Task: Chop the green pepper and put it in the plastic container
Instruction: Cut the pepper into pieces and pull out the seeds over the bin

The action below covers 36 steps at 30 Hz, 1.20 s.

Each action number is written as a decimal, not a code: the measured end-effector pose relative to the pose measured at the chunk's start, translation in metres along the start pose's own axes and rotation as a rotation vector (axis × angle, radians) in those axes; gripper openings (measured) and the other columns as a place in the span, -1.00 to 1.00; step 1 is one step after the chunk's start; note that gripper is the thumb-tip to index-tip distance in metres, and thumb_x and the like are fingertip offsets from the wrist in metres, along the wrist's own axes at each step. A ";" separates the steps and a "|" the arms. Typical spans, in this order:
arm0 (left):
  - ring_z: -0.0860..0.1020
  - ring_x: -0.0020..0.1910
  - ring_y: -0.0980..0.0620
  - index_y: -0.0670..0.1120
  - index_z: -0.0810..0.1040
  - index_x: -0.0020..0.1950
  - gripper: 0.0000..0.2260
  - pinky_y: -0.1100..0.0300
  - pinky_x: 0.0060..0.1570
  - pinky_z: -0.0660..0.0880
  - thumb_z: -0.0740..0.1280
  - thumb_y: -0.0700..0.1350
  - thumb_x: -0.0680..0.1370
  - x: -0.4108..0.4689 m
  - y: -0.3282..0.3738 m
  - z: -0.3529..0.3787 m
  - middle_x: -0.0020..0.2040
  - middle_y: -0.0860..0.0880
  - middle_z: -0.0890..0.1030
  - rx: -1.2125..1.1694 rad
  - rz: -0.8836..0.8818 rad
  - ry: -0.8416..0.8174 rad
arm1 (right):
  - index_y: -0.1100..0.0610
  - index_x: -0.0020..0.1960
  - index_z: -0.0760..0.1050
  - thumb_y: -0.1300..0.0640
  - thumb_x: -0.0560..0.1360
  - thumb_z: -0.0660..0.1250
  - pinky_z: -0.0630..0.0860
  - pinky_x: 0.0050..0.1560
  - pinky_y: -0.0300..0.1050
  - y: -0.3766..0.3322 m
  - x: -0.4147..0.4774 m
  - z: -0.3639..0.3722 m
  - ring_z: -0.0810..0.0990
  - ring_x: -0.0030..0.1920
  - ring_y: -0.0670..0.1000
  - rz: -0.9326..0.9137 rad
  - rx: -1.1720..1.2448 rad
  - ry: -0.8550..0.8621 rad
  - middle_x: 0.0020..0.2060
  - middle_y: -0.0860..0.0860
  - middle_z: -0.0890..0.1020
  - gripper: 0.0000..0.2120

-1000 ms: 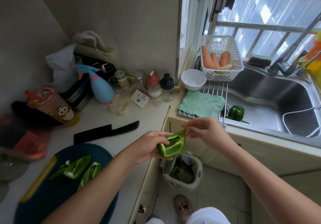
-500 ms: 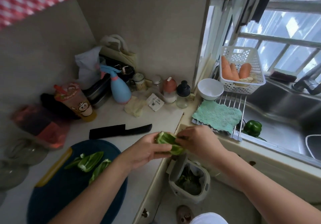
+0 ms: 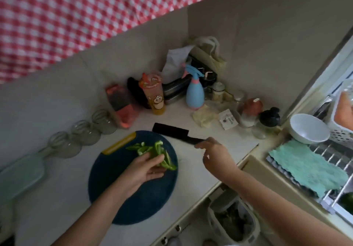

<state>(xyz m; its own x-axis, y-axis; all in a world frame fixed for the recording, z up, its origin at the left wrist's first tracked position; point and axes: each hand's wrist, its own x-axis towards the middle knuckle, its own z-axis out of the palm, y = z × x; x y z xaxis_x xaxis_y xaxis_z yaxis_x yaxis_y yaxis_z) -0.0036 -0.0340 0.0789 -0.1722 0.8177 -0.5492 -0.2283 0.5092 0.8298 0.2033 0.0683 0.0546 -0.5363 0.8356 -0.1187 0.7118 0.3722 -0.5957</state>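
The left hand (image 3: 147, 169) rests low on the round dark-blue cutting board (image 3: 133, 198), thumb and fingers pinching green pepper strips (image 3: 141, 149) at its far side. The right hand (image 3: 214, 153) reaches the long black knife (image 3: 172, 132) just beyond the board, fingertips on its handle (clasped or not, I cannot tell). Clear glass jars (image 3: 84, 133) line the counter's back edge, and pale counter (image 3: 235, 146) lies bare to the right.

A home kitchen: the pale counter (image 3: 208, 129) bears a round blue cutting board (image 3: 152, 203) with green pepper (image 3: 158, 146) strips under the left grip (image 3: 147, 167), a black knife (image 3: 170, 131) at the right grip (image 3: 214, 150), condiment jars (image 3: 250, 110) beyond it, a white bowl (image 3: 308, 128) and a dish rack (image 3: 324, 152) to its right.
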 end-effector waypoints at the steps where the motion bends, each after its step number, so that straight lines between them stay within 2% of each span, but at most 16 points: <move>1: 0.59 0.05 -0.10 -0.05 0.57 0.11 -0.71 0.01 0.13 0.52 0.37 -0.05 0.40 -0.004 -0.003 -0.010 0.04 -0.15 0.65 -0.012 -0.002 0.042 | 0.07 0.22 0.52 0.45 0.43 0.19 0.39 0.10 -0.33 -0.003 0.007 0.007 0.53 0.11 0.01 -0.004 -0.008 -0.022 0.22 0.02 0.44 -0.54; 4: 0.59 0.07 -0.08 0.01 0.54 0.14 -0.81 0.00 0.16 0.49 0.30 -0.07 0.53 -0.012 -0.019 -0.034 0.05 -0.06 0.65 -0.067 -0.012 0.164 | 0.12 0.15 0.53 0.47 0.41 0.18 0.42 0.13 -0.25 -0.018 0.026 0.026 0.51 0.14 0.06 -0.034 -0.034 -0.107 0.22 0.07 0.41 -0.57; 8: 0.59 0.02 -0.09 -0.03 0.50 0.18 -0.79 0.02 0.06 0.52 0.27 -0.05 0.57 -0.013 -0.036 -0.063 0.04 -0.08 0.63 -0.094 -0.070 0.308 | 0.15 0.22 0.52 0.31 0.51 0.21 0.34 0.16 -0.27 -0.027 0.042 0.057 0.50 0.18 0.09 -0.049 -0.055 -0.239 0.21 0.13 0.47 -0.69; 12: 0.60 -0.03 -0.10 -0.06 0.48 0.20 -0.79 0.05 0.02 0.52 0.26 -0.06 0.59 -0.008 -0.048 -0.091 0.05 -0.15 0.61 -0.108 -0.109 0.415 | 0.14 0.36 0.42 0.27 0.53 0.18 0.28 0.25 -0.27 -0.033 0.050 0.079 0.48 0.23 0.12 0.008 -0.016 -0.308 0.24 0.17 0.47 -0.60; 17: 0.57 -0.01 -0.10 -0.15 0.53 0.12 -0.84 0.08 -0.02 0.51 0.23 -0.15 0.59 -0.003 -0.052 -0.112 0.00 -0.16 0.59 -0.101 -0.129 0.479 | 0.22 0.38 0.37 0.27 0.56 0.14 0.36 0.23 -0.13 -0.043 0.069 0.089 0.46 0.25 0.18 0.124 0.069 -0.316 0.25 0.20 0.48 -0.61; 19: 0.57 -0.01 -0.08 -0.17 0.55 0.04 -0.85 0.13 -0.09 0.52 0.20 -0.20 0.59 -0.002 -0.052 -0.119 0.00 -0.18 0.59 -0.078 -0.128 0.491 | 0.20 0.38 0.35 0.27 0.55 0.14 0.45 0.16 -0.03 -0.043 0.079 0.092 0.52 0.18 0.22 0.155 0.108 -0.290 0.22 0.23 0.50 -0.60; 22: 0.57 -0.06 -0.06 -0.16 0.55 0.03 -0.85 0.15 -0.13 0.54 0.19 -0.24 0.59 0.000 -0.050 -0.132 -0.03 -0.18 0.61 -0.026 -0.139 0.470 | 0.06 0.47 0.22 0.22 0.56 0.14 0.49 0.13 0.03 -0.049 0.086 0.098 0.53 0.14 0.24 0.154 0.130 -0.314 0.25 0.24 0.41 -0.52; 24: 0.57 -0.08 -0.05 -0.16 0.55 0.02 -0.85 0.15 -0.14 0.54 0.18 -0.26 0.58 0.003 -0.046 -0.144 -0.04 -0.18 0.61 0.038 -0.176 0.452 | -0.02 0.49 0.18 0.15 0.57 0.13 0.46 0.17 0.01 -0.057 0.090 0.102 0.50 0.18 0.22 0.160 0.130 -0.341 0.29 0.20 0.36 -0.51; 27: 0.58 -0.14 -0.03 -0.22 0.54 0.04 -0.84 0.21 -0.25 0.53 0.18 -0.30 0.55 0.008 -0.041 -0.160 -0.04 -0.20 0.61 0.145 -0.227 0.423 | -0.01 0.47 0.24 0.12 0.60 0.11 0.30 0.34 0.02 -0.069 0.094 0.111 0.33 0.36 0.20 0.151 0.138 -0.353 0.39 0.18 0.30 -0.56; 30: 0.56 -0.18 0.00 -0.19 0.55 0.07 -0.84 0.22 -0.25 0.51 0.21 -0.30 0.55 0.013 -0.040 -0.171 -0.06 -0.17 0.61 0.243 -0.228 0.390 | -0.03 0.47 0.21 0.05 0.61 0.10 0.37 0.30 -0.03 -0.078 0.094 0.119 0.36 0.33 0.18 0.167 0.083 -0.362 0.39 0.18 0.30 -0.57; 33: 0.52 -0.25 0.02 -0.12 0.52 -0.14 -0.85 0.22 -0.26 0.45 0.21 -0.30 0.55 0.018 -0.041 -0.179 -0.20 -0.12 0.56 0.386 -0.234 0.379 | 0.00 0.49 0.16 -0.05 0.61 0.10 0.50 0.13 -0.01 -0.088 0.091 0.124 0.51 0.17 0.20 0.222 0.062 -0.389 0.34 0.19 0.28 -0.53; 36: 0.49 -0.25 -0.01 -0.11 0.48 -0.25 -0.84 0.18 -0.20 0.37 0.24 -0.28 0.51 0.026 -0.042 -0.187 -0.26 -0.13 0.52 0.611 -0.191 0.350 | 0.03 0.49 0.17 -0.05 0.62 0.11 0.51 0.14 -0.01 -0.100 0.085 0.127 0.54 0.14 0.20 0.216 0.088 -0.406 0.35 0.20 0.28 -0.53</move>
<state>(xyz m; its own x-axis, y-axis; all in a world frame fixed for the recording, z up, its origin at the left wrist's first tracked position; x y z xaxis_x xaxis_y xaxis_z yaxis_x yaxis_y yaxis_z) -0.1778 -0.0841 0.0110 -0.5026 0.6179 -0.6047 0.2733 0.7771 0.5669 0.0288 0.0505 0.0033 -0.5269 0.6580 -0.5379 0.7949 0.1574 -0.5860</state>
